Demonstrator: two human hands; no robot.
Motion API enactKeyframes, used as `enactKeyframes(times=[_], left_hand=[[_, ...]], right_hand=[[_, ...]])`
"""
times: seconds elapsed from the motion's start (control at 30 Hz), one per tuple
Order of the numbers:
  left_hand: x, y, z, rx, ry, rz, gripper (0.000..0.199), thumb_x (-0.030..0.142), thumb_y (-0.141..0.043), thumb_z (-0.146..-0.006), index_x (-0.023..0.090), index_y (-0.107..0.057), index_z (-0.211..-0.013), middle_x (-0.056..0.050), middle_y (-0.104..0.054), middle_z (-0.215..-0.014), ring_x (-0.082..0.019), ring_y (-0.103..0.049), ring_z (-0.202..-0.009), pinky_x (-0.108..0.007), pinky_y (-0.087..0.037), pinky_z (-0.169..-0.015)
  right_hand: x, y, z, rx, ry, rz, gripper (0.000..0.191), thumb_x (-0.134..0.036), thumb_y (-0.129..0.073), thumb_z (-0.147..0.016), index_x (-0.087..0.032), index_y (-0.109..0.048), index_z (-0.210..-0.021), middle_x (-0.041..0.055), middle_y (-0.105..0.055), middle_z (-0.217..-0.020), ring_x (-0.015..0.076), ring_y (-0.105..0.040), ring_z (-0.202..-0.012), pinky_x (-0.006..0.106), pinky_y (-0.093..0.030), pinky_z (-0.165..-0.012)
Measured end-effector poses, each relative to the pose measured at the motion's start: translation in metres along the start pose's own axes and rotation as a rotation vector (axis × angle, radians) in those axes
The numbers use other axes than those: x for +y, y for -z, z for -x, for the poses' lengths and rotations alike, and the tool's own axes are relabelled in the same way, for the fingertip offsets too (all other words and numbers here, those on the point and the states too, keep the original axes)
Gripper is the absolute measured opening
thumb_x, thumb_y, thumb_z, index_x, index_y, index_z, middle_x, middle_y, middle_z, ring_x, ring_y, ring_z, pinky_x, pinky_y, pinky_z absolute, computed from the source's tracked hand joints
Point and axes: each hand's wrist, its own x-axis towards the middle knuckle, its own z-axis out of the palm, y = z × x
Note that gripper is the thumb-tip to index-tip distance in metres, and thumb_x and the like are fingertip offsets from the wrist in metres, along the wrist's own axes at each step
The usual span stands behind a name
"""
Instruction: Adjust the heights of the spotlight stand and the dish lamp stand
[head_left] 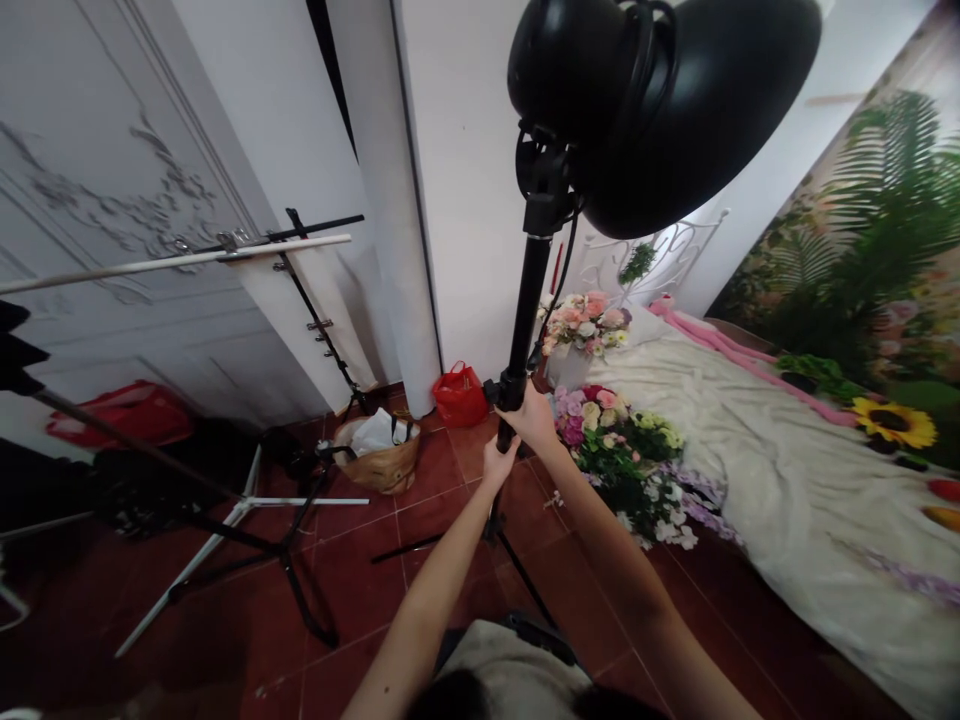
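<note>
Both hands close together, clamped on 1 light stand (527,310), ctr of frame: R hand (529,415) wraps the pole just under the collar (512,388), L hand (498,465) just below it, nearly touching. 2-hand grip prob. b/c the thing's top-heavy: 1 big black lamp (660,110) sits on top, upper ctr-right, shade pointing right, prob. aimed at the bed side. Stand's feet: 2 legs (526,580) visible, splayed on red tile floor (442,515), presumably for a wide base; any 3rd leg hidden. Just right of hands, flowers in 2 lots: 1 bunch (589,320) in a pale pot, 1 bigger heap (630,455) by bed edge. Right side: 1 bed w/ cream sheet (772,490), 1 sunflower (892,422) on far edge. Left of hands: 1 red bag (460,398) near wall, 1 basket (386,465) w/ white stuff in it. Far left: several more stands, bases overlap, exact ct unclear; 1 white bar (292,248) runs across, prob. clipped up as a crossbar.
</note>
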Motion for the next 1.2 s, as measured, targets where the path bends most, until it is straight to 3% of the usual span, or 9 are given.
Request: enactKeyframes(times=[0.27,0.4,0.57,0.7,0.87,1.2], left_hand=[[-0.006,0.02,0.013,-0.179,-0.077,-0.018,0.032,0.045,-0.065,-0.069,0.016,-0.058,-0.082,-0.001,-0.06,-0.072,-0.012,-0.056,-0.066,-0.027,-0.047,-0.068],[-0.013,0.019,0.015,-0.157,-0.092,-0.031,0.031,0.044,-0.061,-0.073,0.017,-0.057,-0.087,-0.001,-0.059,-0.076,-0.012,-0.055,-0.07,-0.027,-0.046,-0.072],[-0.016,0.017,0.015,-0.158,-0.083,-0.01,0.031,0.044,-0.062,-0.073,0.017,-0.057,-0.089,-0.001,-0.059,-0.077,-0.013,-0.056,-0.073,-0.028,-0.045,-0.076],[-0.019,0.018,0.014,-0.167,-0.098,-0.016,0.03,0.042,-0.061,-0.074,0.017,-0.057,-0.09,-0.002,-0.06,-0.08,-0.014,-0.057,-0.077,-0.03,-0.046,-0.079],[-0.03,0.018,0.011,-0.147,-0.127,-0.008,0.031,0.039,-0.061,-0.074,0.017,-0.056,-0.095,-0.005,-0.062,-0.089,-0.016,-0.058,-0.083,-0.032,-0.045,-0.083],[-0.043,0.018,0.005,-0.134,-0.136,0.042,0.037,0.022,-0.063,-0.069,0.016,-0.054,-0.105,-0.009,-0.061,-0.109,-0.02,-0.054,-0.106,-0.039,-0.038,-0.098]], right_hand=[[-0.027,0.021,-0.012,0.107,0.042,-0.01,0.052,-0.04,-0.064,-0.071,-0.02,-0.045,-0.115,0.0055,-0.068,-0.087,0.023,-0.065,-0.08,0.029,-0.048,-0.065],[-0.038,0.033,-0.025,0.187,0.103,-0.032,0.056,-0.046,-0.064,-0.07,-0.017,-0.047,-0.115,0.0071,-0.066,-0.087,0.0248,-0.064,-0.082,0.031,-0.048,-0.068],[-0.033,0.033,-0.028,0.124,0.109,-0.103,0.06,-0.046,-0.063,-0.072,-0.016,-0.044,-0.12,0.0092,-0.064,-0.093,0.0274,-0.062,-0.09,0.035,-0.048,-0.074],[-0.021,0.021,-0.016,0.087,0.113,-0.117,0.06,-0.042,-0.064,-0.071,-0.019,-0.041,-0.122,0.0072,-0.065,-0.094,0.0254,-0.062,-0.091,0.033,-0.049,-0.074],[0.004,-0.005,0.005,-0.018,0.013,-0.083,0.056,-0.032,-0.062,-0.07,-0.017,-0.04,-0.12,0.008,-0.067,-0.086,0.0252,-0.065,-0.079,0.031,-0.049,-0.064],[0.055,-0.056,0.039,-0.125,-0.05,-0.229,0.054,-0.024,-0.058,-0.067,-0.018,-0.038,-0.117,0.0075,-0.065,-0.085,0.0234,-0.064,-0.077,0.033,-0.049,-0.067]])
